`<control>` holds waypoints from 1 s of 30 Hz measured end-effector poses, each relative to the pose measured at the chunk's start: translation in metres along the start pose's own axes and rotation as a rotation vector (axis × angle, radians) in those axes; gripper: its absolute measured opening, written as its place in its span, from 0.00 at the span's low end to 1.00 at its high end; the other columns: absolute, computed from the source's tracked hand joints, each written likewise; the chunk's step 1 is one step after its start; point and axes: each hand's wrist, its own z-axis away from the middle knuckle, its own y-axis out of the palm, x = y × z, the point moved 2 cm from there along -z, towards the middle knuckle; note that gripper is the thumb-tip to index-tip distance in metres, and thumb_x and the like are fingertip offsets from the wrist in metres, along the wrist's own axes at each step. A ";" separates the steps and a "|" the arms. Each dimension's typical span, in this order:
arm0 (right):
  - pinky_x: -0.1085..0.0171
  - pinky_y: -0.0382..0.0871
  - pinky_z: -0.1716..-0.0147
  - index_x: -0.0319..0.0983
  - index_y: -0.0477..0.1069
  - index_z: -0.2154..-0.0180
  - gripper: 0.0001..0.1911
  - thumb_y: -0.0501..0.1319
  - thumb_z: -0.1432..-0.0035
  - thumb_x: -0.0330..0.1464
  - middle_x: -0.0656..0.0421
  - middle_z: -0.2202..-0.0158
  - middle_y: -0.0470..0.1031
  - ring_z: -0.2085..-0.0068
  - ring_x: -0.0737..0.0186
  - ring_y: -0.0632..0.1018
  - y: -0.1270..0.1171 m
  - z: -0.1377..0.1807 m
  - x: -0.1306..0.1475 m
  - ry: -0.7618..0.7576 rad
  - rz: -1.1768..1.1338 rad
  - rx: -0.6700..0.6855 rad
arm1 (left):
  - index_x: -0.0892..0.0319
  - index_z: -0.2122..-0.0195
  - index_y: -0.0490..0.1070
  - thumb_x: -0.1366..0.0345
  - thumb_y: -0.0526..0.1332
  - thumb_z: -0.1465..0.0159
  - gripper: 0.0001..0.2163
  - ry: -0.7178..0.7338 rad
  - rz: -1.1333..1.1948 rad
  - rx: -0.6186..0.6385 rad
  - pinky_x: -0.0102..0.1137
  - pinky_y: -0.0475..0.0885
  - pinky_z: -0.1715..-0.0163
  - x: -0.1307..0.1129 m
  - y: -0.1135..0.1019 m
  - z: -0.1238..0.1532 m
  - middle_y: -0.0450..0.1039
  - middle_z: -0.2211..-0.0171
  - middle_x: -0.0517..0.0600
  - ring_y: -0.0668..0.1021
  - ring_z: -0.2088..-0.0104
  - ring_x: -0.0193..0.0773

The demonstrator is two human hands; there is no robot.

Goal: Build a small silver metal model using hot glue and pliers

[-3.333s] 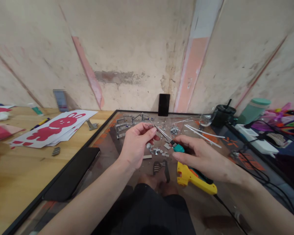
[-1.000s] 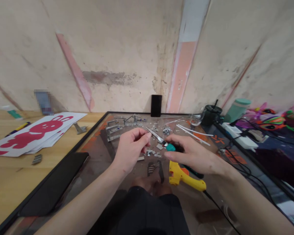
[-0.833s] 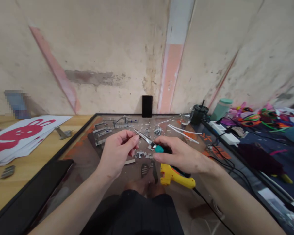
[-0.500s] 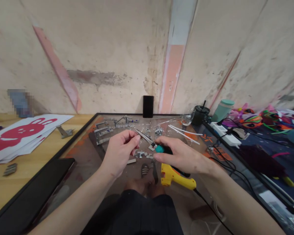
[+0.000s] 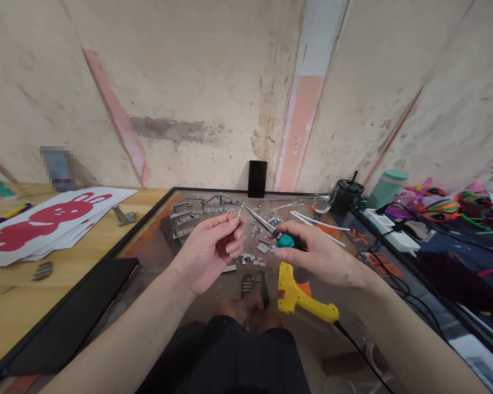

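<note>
My left hand (image 5: 217, 241) pinches a small shiny silvery piece (image 5: 240, 211) between thumb and fingertips above the table. Just to its right, my right hand (image 5: 312, 249) grips scissors with a teal handle (image 5: 285, 241). The scissor blades (image 5: 263, 221) point up and left, their tips apart from the silvery piece. Whether the blades are parted is hard to tell. Beneath both hands lie several small grey cut pieces (image 5: 263, 248). Behind my left hand stand grey strips joined into a frame-like shape (image 5: 184, 219). A yellow glue gun (image 5: 302, 301) lies below my right hand.
A black phone (image 5: 257, 179) leans on the wall. White sticks (image 5: 326, 223), a clear glass (image 5: 322, 203), a dark cup (image 5: 347, 195) and a white power strip (image 5: 388, 230) are to the right. Papers with a red rabbit (image 5: 61, 219) and a black tablet-like slab (image 5: 69, 317) lie left.
The scissors have drawn back right, away from my left fingertips, where the silvery piece now shows clearly. My left hand has turned and opened its lower fingers slightly. The view has shifted left.
</note>
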 end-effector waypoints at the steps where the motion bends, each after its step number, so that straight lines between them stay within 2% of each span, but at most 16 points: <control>1: 0.68 0.63 0.73 0.38 0.67 0.62 0.11 0.58 0.44 0.38 0.64 0.74 0.65 0.73 0.68 0.69 -0.001 0.001 0.000 0.002 0.041 -0.006 | 0.66 0.72 0.68 0.74 0.54 0.41 0.05 -0.004 -0.013 0.017 0.22 0.55 0.83 0.000 0.001 0.001 0.60 0.81 0.44 0.60 0.83 0.23; 6: 0.67 0.64 0.72 0.39 0.67 0.57 0.15 0.58 0.45 0.38 0.61 0.69 0.72 0.69 0.64 0.73 -0.002 0.006 -0.001 -0.022 0.199 0.006 | 0.63 0.76 0.63 0.73 0.53 0.39 0.08 -0.036 -0.053 0.080 0.23 0.51 0.85 0.002 0.001 0.002 0.57 0.83 0.42 0.57 0.86 0.22; 10: 0.67 0.64 0.74 0.40 0.67 0.55 0.16 0.57 0.44 0.39 0.62 0.69 0.73 0.72 0.65 0.73 -0.002 0.008 -0.001 -0.020 0.239 0.020 | 0.62 0.77 0.61 0.71 0.54 0.39 0.09 -0.054 -0.153 0.108 0.23 0.49 0.85 0.003 0.000 0.002 0.58 0.83 0.41 0.57 0.87 0.21; 16: 0.65 0.64 0.71 0.40 0.67 0.55 0.16 0.56 0.44 0.40 0.61 0.68 0.74 0.70 0.63 0.74 -0.002 0.008 0.001 -0.032 0.291 0.025 | 0.62 0.75 0.62 0.74 0.58 0.44 0.05 -0.030 -0.355 0.010 0.22 0.52 0.85 0.004 0.002 0.003 0.61 0.85 0.40 0.62 0.86 0.23; 21: 0.64 0.65 0.68 0.41 0.68 0.56 0.15 0.57 0.44 0.39 0.60 0.63 0.75 0.64 0.61 0.75 -0.003 0.007 0.001 -0.042 0.283 0.032 | 0.62 0.77 0.62 0.69 0.59 0.43 0.07 0.011 -0.440 -0.016 0.21 0.54 0.86 0.006 0.001 0.001 0.61 0.85 0.40 0.61 0.87 0.22; 24: 0.65 0.65 0.69 0.41 0.68 0.55 0.16 0.57 0.44 0.39 0.61 0.65 0.75 0.67 0.62 0.75 -0.004 0.008 -0.001 -0.030 0.277 0.039 | 0.63 0.75 0.65 0.69 0.59 0.43 0.05 0.002 -0.450 -0.007 0.20 0.55 0.86 0.005 -0.001 0.000 0.62 0.84 0.41 0.63 0.86 0.22; 30: 0.63 0.67 0.69 0.39 0.68 0.54 0.17 0.56 0.44 0.39 0.57 0.60 0.76 0.64 0.59 0.76 -0.009 0.008 -0.004 -0.021 0.315 0.021 | 0.63 0.71 0.69 0.69 0.57 0.42 0.04 -0.020 -0.382 0.005 0.20 0.55 0.85 -0.001 -0.003 0.002 0.64 0.83 0.43 0.64 0.85 0.23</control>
